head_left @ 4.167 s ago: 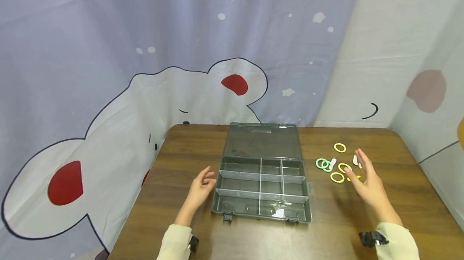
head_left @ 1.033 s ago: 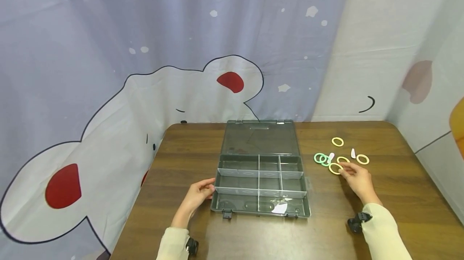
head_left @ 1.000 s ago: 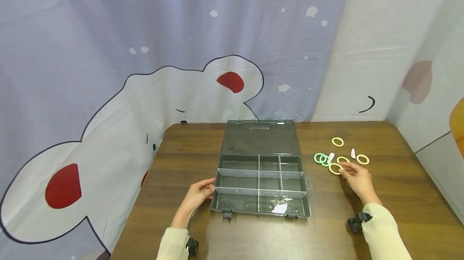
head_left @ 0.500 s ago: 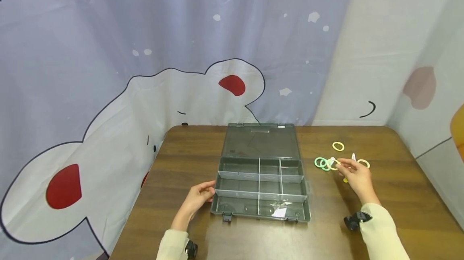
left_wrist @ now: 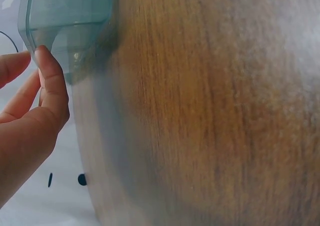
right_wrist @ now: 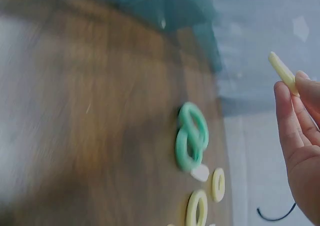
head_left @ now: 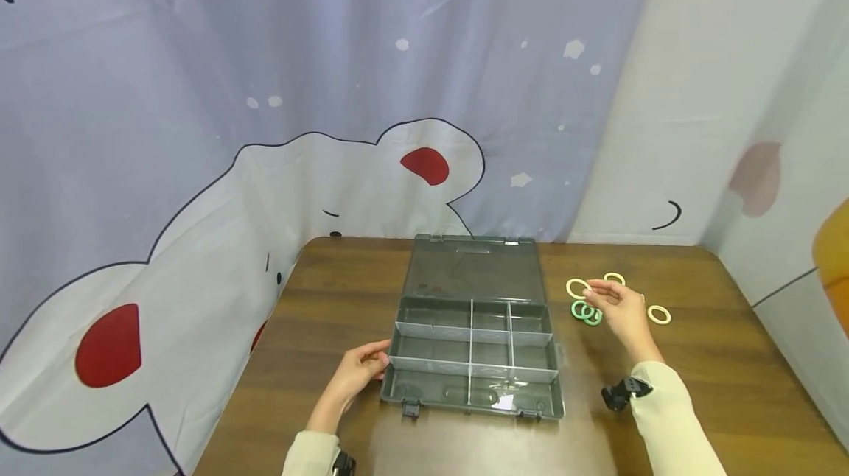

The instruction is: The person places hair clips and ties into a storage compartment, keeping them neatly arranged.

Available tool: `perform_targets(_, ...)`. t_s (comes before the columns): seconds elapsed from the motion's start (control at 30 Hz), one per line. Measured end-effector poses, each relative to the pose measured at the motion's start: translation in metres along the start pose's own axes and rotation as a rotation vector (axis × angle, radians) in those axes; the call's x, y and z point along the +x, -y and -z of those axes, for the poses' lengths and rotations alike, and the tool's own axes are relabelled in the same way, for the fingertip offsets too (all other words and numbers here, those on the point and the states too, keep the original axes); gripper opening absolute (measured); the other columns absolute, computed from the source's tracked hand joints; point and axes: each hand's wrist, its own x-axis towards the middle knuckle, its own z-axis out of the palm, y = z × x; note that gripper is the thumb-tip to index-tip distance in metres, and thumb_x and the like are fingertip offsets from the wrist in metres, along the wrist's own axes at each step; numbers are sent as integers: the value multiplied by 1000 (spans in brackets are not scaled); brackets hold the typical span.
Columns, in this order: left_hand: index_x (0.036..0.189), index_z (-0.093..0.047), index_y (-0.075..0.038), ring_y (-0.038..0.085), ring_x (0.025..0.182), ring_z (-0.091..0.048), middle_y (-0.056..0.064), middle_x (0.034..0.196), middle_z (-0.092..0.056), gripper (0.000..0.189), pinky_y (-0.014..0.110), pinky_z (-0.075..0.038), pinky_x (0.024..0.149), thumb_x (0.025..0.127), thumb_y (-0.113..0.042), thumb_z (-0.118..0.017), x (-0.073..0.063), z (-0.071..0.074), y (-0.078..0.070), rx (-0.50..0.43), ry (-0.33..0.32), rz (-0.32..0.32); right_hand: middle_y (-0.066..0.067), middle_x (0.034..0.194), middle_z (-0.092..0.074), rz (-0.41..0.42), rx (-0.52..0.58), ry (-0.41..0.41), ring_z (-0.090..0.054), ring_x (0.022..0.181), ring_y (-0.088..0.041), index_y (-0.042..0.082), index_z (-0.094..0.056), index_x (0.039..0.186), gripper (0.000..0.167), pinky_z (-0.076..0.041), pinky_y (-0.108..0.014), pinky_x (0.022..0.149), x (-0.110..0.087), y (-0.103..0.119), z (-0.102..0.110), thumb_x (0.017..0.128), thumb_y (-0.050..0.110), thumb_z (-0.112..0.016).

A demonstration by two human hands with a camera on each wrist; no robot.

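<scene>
A yellow ring (head_left: 568, 288) is pinched between the thumb and fingertips of my right hand (head_left: 622, 312), held up in the air. In the right wrist view the ring (right_wrist: 281, 71) shows edge-on, above the table. Two overlapping green rings (head_left: 575, 309) lie below it, to the left of the hand. My left hand (head_left: 358, 371) touches the left side of a grey see-through compartment box (head_left: 438, 367), fingers loosely bent. From the left wrist, a fingertip meets the box corner (left_wrist: 67, 23). The right hand hides some small pieces behind it.
The box's lid (head_left: 474, 270) lies folded back, and dividers split its body into several compartments. Another yellow ring (head_left: 650, 312) lies right of the right hand, and one (head_left: 615, 275) behind it. A white piece (right_wrist: 200, 173) lies by the green rings. A curtain (head_left: 332, 189) hangs behind the table.
My right hand, spread above the pieces at first, took hold of a yellow ring, lifted it and carried it left and away. The left hand came to the box's side and stays there.
</scene>
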Motion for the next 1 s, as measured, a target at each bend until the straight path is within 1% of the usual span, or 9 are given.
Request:
perform_targets(0.17, 129, -51, 14, 16, 82, -60, 11, 91, -61, 41, 25, -55, 68, 91, 2, -60, -1, 0, 1, -1, -7, 5, -14, 91, -71, 4, 0, 7, -68, 73, -2, -14, -61, 114, 33, -57, -21, 69, 7, 8, -19, 88, 4, -69)
perform_targets(0.23, 129, -51, 13, 15, 81, -60, 10, 91, -61, 42, 26, -56, 69, 91, 1, -61, -1, 0, 2, -2, -10, 8, -19, 94, -70, 5, -18, 8, -67, 72, -1, -12, -62, 113, 32, -56, -20, 68, 10, 12, -28, 88, 5, -69)
perform_targets(0.33, 130, -51, 13, 15, 82, -60, 10, 92, -61, 42, 26, -56, 69, 91, 1, -61, -1, 1, 2, 7, -5, 12, -26, 97, -67, 2, 11, 24, -66, 73, 0, -14, -62, 113, 31, -57, -22, 70, 13, 18, -42, 87, 2, -69)
perform_targets(0.57, 131, -49, 13, 21, 86, -62, 17, 97, -61, 43, 27, -56, 71, 92, 0, -60, -4, 1, 0, 28, 13, 8, -32, 101, -64, 16, 92, 85, -66, 74, -2, -15, -61, 114, 31, -58, -27, 74, 17, 31, -76, 86, -3, -68)
perform_targets(0.7, 132, -48, 13, 24, 88, -62, 17, 98, -61, 43, 28, -56, 72, 92, 0, -59, -5, 2, 3, 33, 18, 20, -35, 99, -63, 31, 163, 110, -69, 75, -12, -18, -60, 112, 29, -58, -29, 74, 15, 39, -94, 85, -8, -67)
perform_targets(0.83, 132, -49, 13, 20, 87, -62, 14, 96, -61, 43, 26, -56, 71, 92, 0, -60, -7, 3, 4, 30, 14, 24, -34, 98, -64, 29, 201, 145, -70, 76, -19, -18, -61, 110, 28, -58, -37, 76, 18, 43, -110, 84, -9, -67)
perform_targets(0.87, 131, -49, 13, 20, 86, -62, 15, 96, -61, 43, 26, -56, 71, 92, 0, -60, -7, 2, 2, 26, 9, 23, -33, 97, -64, 31, 209, 150, -70, 76, -22, -18, -61, 110, 28, -58, -36, 76, 19, 44, -114, 84, -9, -68)
perform_targets(0.9, 131, -49, 13, 20, 86, -62, 14, 96, -61, 43, 26, -56, 70, 92, 0, -60, -6, 2, 2, 26, 4, 21, -32, 98, -65, 34, 211, 158, -70, 76, -18, -17, -61, 110, 29, -58, -37, 76, 22, 42, -117, 84, -7, -68)
perform_targets(1.0, 130, -50, 13, 20, 85, -61, 17, 96, -61, 42, 26, -56, 70, 91, 1, -60, -3, 0, 0, 17, -5, 10, -32, 97, -65, 40, 222, 171, -70, 76, -19, -17, -61, 110, 29, -59, -32, 75, 25, 47, -124, 85, -6, -69)
